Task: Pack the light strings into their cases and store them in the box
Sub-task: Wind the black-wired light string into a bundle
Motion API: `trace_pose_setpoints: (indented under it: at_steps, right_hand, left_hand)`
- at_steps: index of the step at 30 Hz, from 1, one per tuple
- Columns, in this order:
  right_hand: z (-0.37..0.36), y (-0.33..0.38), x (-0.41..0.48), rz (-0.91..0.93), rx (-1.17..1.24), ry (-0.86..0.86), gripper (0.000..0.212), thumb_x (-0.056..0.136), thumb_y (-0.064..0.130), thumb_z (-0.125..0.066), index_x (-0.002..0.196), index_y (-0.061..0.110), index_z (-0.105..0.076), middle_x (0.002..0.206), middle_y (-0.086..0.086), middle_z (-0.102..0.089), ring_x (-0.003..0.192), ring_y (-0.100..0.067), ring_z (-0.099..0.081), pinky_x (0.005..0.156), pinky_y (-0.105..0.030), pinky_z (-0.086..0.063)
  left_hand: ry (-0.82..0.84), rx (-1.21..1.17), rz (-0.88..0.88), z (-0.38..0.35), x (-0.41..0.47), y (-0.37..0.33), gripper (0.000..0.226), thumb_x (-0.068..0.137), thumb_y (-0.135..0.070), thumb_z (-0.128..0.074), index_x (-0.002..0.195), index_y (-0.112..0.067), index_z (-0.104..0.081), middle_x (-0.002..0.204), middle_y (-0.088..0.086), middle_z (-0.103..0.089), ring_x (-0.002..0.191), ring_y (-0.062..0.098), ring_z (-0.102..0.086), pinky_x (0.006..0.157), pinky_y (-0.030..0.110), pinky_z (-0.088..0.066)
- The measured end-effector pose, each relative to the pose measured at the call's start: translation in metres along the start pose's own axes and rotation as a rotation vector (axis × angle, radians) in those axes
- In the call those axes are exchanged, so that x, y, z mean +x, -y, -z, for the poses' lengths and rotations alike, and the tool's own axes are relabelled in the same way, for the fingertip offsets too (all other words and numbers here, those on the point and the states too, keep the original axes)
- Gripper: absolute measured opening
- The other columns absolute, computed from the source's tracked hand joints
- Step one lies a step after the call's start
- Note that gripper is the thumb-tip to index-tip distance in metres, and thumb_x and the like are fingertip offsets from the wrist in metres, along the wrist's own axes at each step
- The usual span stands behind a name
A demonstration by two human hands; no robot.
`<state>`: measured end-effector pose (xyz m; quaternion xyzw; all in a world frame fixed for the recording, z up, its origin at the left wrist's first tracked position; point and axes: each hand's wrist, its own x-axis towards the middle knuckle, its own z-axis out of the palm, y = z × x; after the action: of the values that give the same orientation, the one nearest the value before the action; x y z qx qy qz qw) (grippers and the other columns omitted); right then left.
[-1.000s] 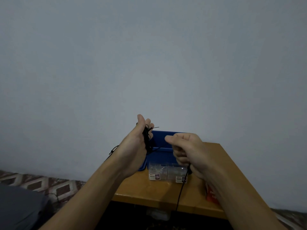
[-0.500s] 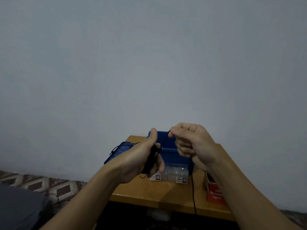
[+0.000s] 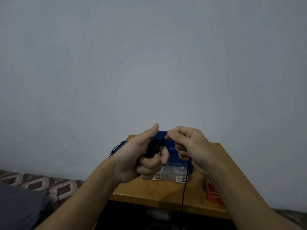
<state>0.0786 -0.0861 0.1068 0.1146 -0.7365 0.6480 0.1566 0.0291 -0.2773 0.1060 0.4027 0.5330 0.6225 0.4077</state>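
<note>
At lower centre, the left hand grips a black light string bundle — the right hand pinches its strand above a blue box.

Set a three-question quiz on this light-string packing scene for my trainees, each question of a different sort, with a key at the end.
1. True or false: the left hand grips a bundle of black light string.
2. Which sits on the table just in front of the blue box? A. clear cases B. a mug C. a laptop
3. Fill in: the carton beside the right hand's forearm is coloured ____.
Key: 1 true; 2 A; 3 red.
</note>
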Motion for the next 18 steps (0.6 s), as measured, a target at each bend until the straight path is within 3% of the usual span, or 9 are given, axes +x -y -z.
trace_pose_setpoints:
  at_steps: [4,8,12,15,18]
  right_hand:
    - [-0.004,-0.003,-0.002,-0.031,-0.015,0.060,0.021,0.094,0.035,-0.062,0.081,0.025,-0.076,0.059,-0.007,-0.043,0.042,-0.009,-0.028,0.040,-0.022,-0.024]
    - [-0.010,-0.007,-0.003,-0.053,-0.048,0.055,0.025,0.103,0.024,-0.055,0.083,0.020,-0.070,0.051,0.006,-0.048,0.041,-0.007,-0.035,0.040,-0.020,-0.029]
    - [-0.014,-0.006,-0.008,-0.067,-0.122,0.110,0.023,0.104,0.024,-0.055,0.094,0.020,-0.076,0.069,-0.004,-0.066,0.058,-0.022,-0.055,0.047,-0.028,-0.043]
    - [-0.013,-0.006,-0.010,-0.121,-0.142,0.143,0.022,0.102,0.021,-0.058,0.087,0.024,-0.074,0.073,-0.001,-0.070,0.067,-0.023,-0.064,0.061,-0.035,-0.054]
    - [-0.012,-0.007,-0.011,-0.128,-0.173,0.205,0.016,0.102,0.021,-0.058,0.102,0.009,-0.068,0.081,-0.005,-0.074,0.071,-0.025,-0.068,0.072,-0.041,-0.059]
  left_hand:
    - [0.145,-0.119,-0.088,0.002,0.000,-0.001,0.038,0.093,-0.042,-0.052,0.095,-0.005,-0.061,0.054,-0.003,-0.026,0.043,0.013,-0.023,0.047,0.028,-0.028]
    - [0.207,-0.191,-0.160,-0.001,0.000,-0.002,0.024,0.088,-0.027,-0.053,0.094,-0.004,-0.058,0.056,-0.002,-0.031,0.046,0.014,-0.030,0.051,0.029,-0.033]
    - [0.197,-0.342,-0.251,-0.002,0.002,-0.003,0.036,0.087,-0.022,-0.050,0.111,0.003,-0.057,0.069,0.008,-0.053,0.061,0.021,-0.052,0.064,0.034,-0.045]
    - [0.178,-0.410,-0.305,-0.002,0.001,-0.005,0.048,0.086,-0.020,-0.051,0.125,0.009,-0.055,0.089,0.019,-0.063,0.080,0.032,-0.062,0.080,0.041,-0.051]
    - [0.180,-0.480,-0.369,-0.005,0.000,-0.007,0.056,0.083,-0.012,-0.054,0.133,0.012,-0.049,0.105,0.027,-0.066,0.098,0.040,-0.067,0.096,0.046,-0.053]
